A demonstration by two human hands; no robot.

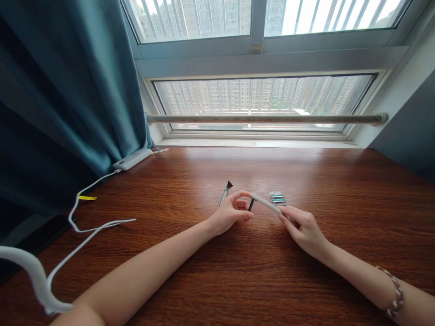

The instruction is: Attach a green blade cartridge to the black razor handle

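A slim white handle (267, 203), looking like a razor's, spans the gap between my hands. My right hand (304, 228) pinches its lower right end between thumb and fingers. At its other end, my left hand (233, 212) has thumb and forefinger closed around a narrow dark piece (251, 205), which looks like a razor head; whether it is joined to the handle I cannot tell. Just beyond my left hand lies a razor (225, 192) with a dark head and silvery handle, partly hidden by that hand. A clear pack of razor cartridges (277, 198) lies behind the white handle.
Brown wood-grain table (190, 176) spreads under my arms. At left are a white power bank-like block (133, 159), its white cable (86, 230), a yellow strip (87, 198) and a thick white curved tube (37, 276). A blue curtain (78, 90) hangs beside the window.
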